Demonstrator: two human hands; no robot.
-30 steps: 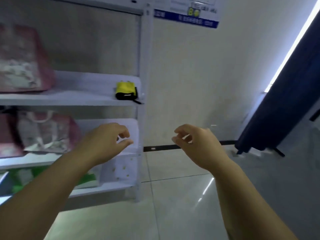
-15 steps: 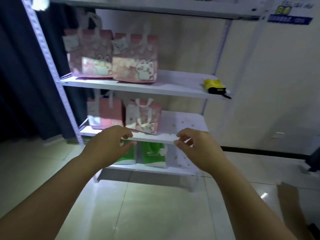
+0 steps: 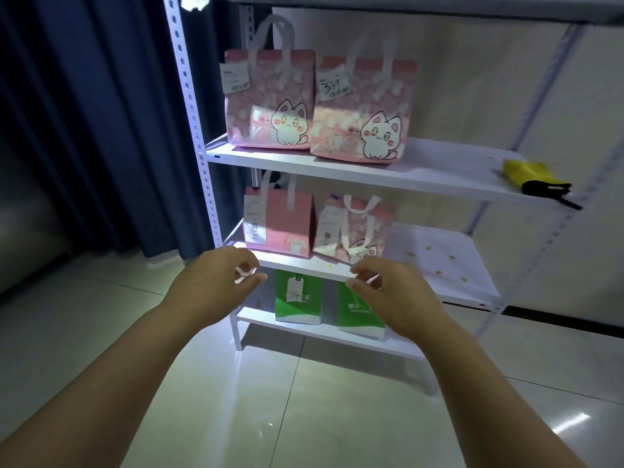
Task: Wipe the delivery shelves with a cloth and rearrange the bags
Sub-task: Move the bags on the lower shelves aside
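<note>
Only two hands and forearms of the person show. The left hand (image 3: 216,288) and right hand (image 3: 395,298) are bare, with nothing worn on them. The left forearm (image 3: 111,383) and right forearm (image 3: 489,393) are also bare from the wrist down to the lower edge of the view. The fingers (image 3: 363,265) are slim, and their nails are too blurred to describe.

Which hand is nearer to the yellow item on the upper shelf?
Right. The right hand is below and left of the yellow item; the left hand is farther left.
</note>
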